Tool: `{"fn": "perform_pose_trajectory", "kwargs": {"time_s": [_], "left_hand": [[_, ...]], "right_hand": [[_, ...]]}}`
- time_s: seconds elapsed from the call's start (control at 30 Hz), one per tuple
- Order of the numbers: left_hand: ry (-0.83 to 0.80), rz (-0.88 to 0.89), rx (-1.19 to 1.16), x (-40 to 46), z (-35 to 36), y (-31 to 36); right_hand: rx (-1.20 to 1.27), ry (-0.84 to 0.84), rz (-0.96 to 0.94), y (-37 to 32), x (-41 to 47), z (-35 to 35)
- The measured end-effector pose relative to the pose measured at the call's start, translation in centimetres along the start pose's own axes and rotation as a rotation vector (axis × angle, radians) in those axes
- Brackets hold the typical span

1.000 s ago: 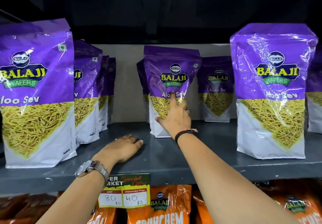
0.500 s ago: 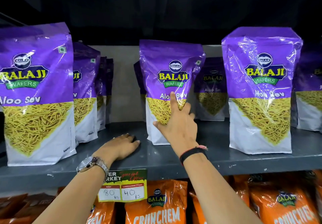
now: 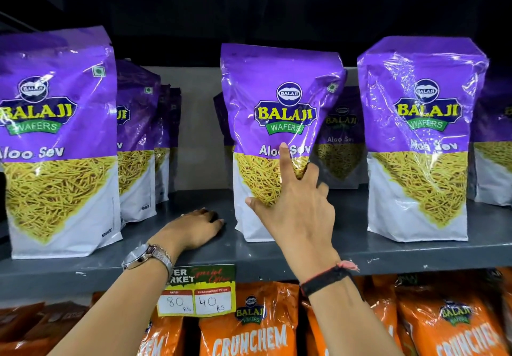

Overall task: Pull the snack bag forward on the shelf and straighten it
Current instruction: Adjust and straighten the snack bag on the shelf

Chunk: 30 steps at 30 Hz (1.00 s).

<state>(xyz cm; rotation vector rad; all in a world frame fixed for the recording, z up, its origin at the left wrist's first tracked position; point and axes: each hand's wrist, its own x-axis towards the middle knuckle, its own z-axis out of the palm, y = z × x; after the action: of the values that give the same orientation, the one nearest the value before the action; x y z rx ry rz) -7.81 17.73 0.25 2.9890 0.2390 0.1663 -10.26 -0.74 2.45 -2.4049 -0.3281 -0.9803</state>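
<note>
A purple Balaji Aloo Sev snack bag [image 3: 277, 84] stands upright in the middle of the grey shelf [image 3: 360, 253], close to its front edge and leaning slightly right. My right hand [image 3: 299, 211] grips its lower right side. The index finger lies up the front, the thumb presses on the front, and the other fingers wrap around the right edge. My left hand [image 3: 191, 228], with a wristwatch, rests palm down on the shelf just left of the bag and holds nothing.
Matching purple bags stand at the front left [image 3: 55, 133] and front right [image 3: 418, 133], with more rows behind them [image 3: 342, 139]. A price tag [image 3: 198, 292] hangs on the shelf edge. Orange Crunchem bags [image 3: 249, 328] fill the shelf below.
The middle bag has come forward from the back of the shelf with my right hand on it. My left hand has stayed flat on the shelf.
</note>
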Motion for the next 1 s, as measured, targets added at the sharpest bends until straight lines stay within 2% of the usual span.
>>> {"fn": "perform_pose_trajectory", "kwargs": {"time_s": [0.63, 1.0], "left_hand": [[-0.006, -0.017, -0.010, -0.1, 0.0, 0.2], [-0.005, -0.006, -0.014, -0.6, -0.3, 0.4]], "right_hand": [[-0.009, 0.126, -0.021, -0.2, -2.4, -1.1], [0.064, 0.089, -0.046, 0.0, -2.7, -1.8]]}}
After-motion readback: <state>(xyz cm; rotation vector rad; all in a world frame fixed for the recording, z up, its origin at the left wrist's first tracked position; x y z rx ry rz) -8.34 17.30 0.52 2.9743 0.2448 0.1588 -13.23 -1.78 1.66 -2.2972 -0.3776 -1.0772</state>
